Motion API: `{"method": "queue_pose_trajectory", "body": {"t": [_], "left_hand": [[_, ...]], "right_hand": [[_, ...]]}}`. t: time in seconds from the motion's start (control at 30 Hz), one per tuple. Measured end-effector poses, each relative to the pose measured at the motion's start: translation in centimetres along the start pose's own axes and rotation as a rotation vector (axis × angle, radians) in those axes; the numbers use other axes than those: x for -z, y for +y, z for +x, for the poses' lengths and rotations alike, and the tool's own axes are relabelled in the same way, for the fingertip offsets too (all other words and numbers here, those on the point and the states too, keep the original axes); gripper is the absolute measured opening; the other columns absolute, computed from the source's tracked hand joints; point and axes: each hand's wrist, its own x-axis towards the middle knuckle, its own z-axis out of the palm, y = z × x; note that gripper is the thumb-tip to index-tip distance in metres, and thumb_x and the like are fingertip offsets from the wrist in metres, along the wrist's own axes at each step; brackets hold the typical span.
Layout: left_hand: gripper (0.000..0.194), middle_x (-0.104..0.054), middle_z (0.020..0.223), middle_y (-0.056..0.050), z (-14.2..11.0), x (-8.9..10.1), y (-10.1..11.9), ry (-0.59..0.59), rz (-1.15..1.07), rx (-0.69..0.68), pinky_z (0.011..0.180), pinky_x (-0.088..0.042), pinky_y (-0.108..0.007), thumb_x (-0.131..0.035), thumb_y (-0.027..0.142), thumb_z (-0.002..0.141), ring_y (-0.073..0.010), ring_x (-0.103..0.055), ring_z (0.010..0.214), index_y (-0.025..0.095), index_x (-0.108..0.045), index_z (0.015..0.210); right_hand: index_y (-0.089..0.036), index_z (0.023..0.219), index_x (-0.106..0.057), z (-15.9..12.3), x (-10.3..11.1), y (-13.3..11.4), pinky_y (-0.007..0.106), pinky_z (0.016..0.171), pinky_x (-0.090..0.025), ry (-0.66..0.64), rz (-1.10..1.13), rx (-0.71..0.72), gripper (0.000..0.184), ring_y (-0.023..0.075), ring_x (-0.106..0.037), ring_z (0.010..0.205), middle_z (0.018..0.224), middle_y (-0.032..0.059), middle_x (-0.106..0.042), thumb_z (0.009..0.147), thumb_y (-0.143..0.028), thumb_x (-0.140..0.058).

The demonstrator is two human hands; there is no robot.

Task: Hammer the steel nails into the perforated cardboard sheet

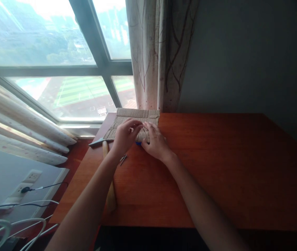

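My left hand (129, 135) is closed in a pinch over a light brown sheet full of small holes (130, 113). Between its fingertips is a thin dark nail (143, 129), partly hidden. Close by on the right, my right hand (155, 142) rests at the sheet's near edge, its thumb apart from the fingers and its fingertips close to the left ones. Something blue (138, 143) peeks out below the sheet, mostly covered. A hammer with a wooden handle (111, 198) lies partly under my left forearm, its grey head (96, 142) beside the sheet. Several loose nails (123, 159) lie near my left wrist.
The brown wooden table (216, 167) stretches far to the right. Behind it are a window (80, 90), a patterned curtain (148, 52) and a dark wall. At lower left, wall sockets (20, 188) and loose white cables (33, 223) sit beside the table's left edge.
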Motion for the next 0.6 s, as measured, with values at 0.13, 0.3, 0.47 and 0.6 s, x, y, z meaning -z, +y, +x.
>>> {"method": "queue_pose_trajectory", "body": {"t": [0.13, 0.3, 0.47, 0.6], "left_hand": [[0.017, -0.071, 0.092, -0.005, -0.7, 2.5, 1.8, 0.146, -0.114, 0.055, 0.07, -0.054, -0.026, -0.062, 0.033, 0.09, -0.0137, -0.066, 0.077, 0.017, -0.066, 0.095], [0.018, -0.07, 0.077, 0.0, -4.4, 5.9, 1.4, 0.043, 0.228, 0.079, 0.059, -0.047, -0.024, -0.066, 0.035, 0.086, -0.0106, -0.057, 0.061, 0.02, -0.071, 0.093], [0.019, -0.073, 0.084, -0.003, -8.3, 7.0, -2.2, -0.183, 0.502, 0.053, 0.062, -0.046, -0.026, -0.058, 0.033, 0.089, -0.0143, -0.061, 0.065, 0.021, -0.072, 0.091], [0.02, -0.074, 0.084, -0.004, -9.7, 6.7, -3.9, -0.278, 0.669, 0.098, 0.058, -0.042, -0.026, -0.056, 0.032, 0.088, -0.0174, -0.065, 0.065, 0.024, -0.074, 0.09]], "right_hand": [[-0.014, 0.146, -0.041, -0.1, 0.0, -0.1, 0.047, 0.117, -0.037, 0.005, -0.001, -0.017, 0.067, 0.0275, -0.033, 0.146, 0.15, 0.0156, -0.045, 0.08, -0.02, -0.053], [-0.012, 0.146, -0.04, -0.1, -0.1, 0.1, 0.045, 0.117, -0.038, 0.012, -0.005, -0.008, 0.067, 0.0274, -0.033, 0.145, 0.15, 0.0173, -0.044, 0.081, -0.022, -0.053], [-0.009, 0.146, -0.041, 0.0, -0.1, 0.1, 0.045, 0.117, -0.038, 0.0, -0.017, -0.004, 0.067, 0.0276, -0.033, 0.146, 0.149, 0.0178, -0.046, 0.081, -0.022, -0.052], [-0.009, 0.146, -0.041, 0.0, 0.0, 0.0, 0.044, 0.118, -0.037, 0.0, -0.02, 0.0, 0.067, 0.0273, -0.033, 0.145, 0.148, 0.0178, -0.047, 0.081, -0.022, -0.051]]}}
